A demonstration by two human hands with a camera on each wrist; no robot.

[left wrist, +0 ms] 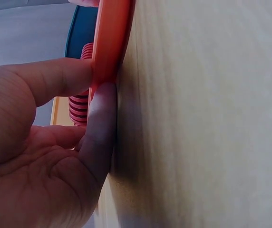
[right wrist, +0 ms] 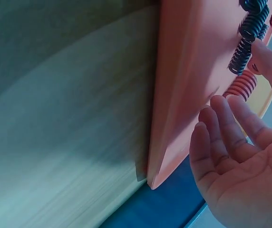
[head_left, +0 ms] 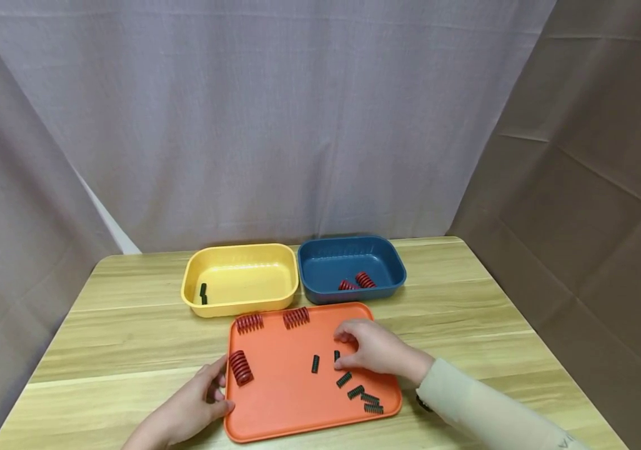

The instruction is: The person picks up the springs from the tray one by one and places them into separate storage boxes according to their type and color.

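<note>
My left hand (head_left: 191,403) (left wrist: 41,152) grips the left rim of the orange tray (head_left: 281,403) (left wrist: 108,42), thumb and fingers on either side of it. Just inside that rim lies a thick red spring (head_left: 240,367). Over the tray's right part, my right hand (head_left: 379,350) (right wrist: 240,152) has its fingers spread apart, the thumb tip beside a small dark spring (head_left: 337,355). Several more dark springs, one being (head_left: 344,379), lie below it, and a dark spring (head_left: 315,364) lies to its left. Two red springs, left (head_left: 250,322) and right (head_left: 296,317), lie along the far rim.
Behind the tray stand a yellow bin (head_left: 253,306) with two dark springs (head_left: 203,294) and a blue bin (head_left: 320,294) with red springs (head_left: 365,279). All rest on a wooden table (head_left: 124,331); a grey curtain (head_left: 242,125) hangs behind.
</note>
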